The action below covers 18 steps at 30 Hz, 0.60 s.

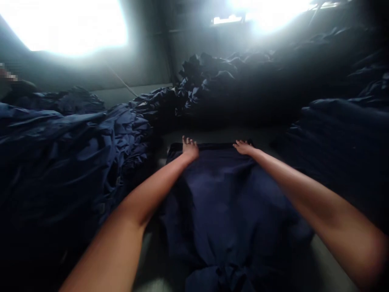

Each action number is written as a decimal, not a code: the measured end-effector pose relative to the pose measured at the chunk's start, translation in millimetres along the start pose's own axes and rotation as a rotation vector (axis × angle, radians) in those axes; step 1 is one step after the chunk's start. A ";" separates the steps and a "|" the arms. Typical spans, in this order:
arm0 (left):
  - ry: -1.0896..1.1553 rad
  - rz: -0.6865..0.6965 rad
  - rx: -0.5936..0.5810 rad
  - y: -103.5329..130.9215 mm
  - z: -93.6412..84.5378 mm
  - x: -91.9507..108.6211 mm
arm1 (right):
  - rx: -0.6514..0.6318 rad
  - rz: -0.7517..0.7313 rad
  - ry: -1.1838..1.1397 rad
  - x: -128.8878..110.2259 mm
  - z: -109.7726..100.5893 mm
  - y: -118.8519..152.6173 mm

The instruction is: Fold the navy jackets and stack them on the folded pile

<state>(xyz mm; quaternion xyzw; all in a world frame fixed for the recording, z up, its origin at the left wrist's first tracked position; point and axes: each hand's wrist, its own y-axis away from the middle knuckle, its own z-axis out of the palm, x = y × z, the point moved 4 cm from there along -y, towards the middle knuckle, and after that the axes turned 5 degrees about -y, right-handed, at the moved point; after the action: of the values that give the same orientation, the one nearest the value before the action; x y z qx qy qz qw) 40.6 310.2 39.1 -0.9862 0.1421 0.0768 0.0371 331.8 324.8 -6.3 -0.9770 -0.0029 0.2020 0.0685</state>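
A dark blue cloth garment [225, 194] lies spread out in front of me, its far edge roughly straight and its near part bunched in folds. My left hand [190, 147] rests at the far left part of that edge, fingers apart and pointing away. At the right part of the same edge, my right hand [243, 147] lies on the cloth with its fingers spread. Both arms are stretched forward, and neither hand is closed round anything.
Large heaps of dark blue cloth stand at the left [60, 150], at the right [340, 142] and at the back [212, 77]. Part of a blurred person shows at the far left edge. Bright light comes from above.
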 end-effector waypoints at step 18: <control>0.011 -0.006 -0.090 300.7 78.9 -52.8 | 0.048 0.000 0.131 91.5 -9.6 318.2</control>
<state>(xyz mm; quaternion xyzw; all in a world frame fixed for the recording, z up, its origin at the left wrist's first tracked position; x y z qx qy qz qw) -106.5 44.4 -45.5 -0.9877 0.1357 0.0774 -0.0078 412.5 11.4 -76.6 -0.9862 0.0064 0.1377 0.0918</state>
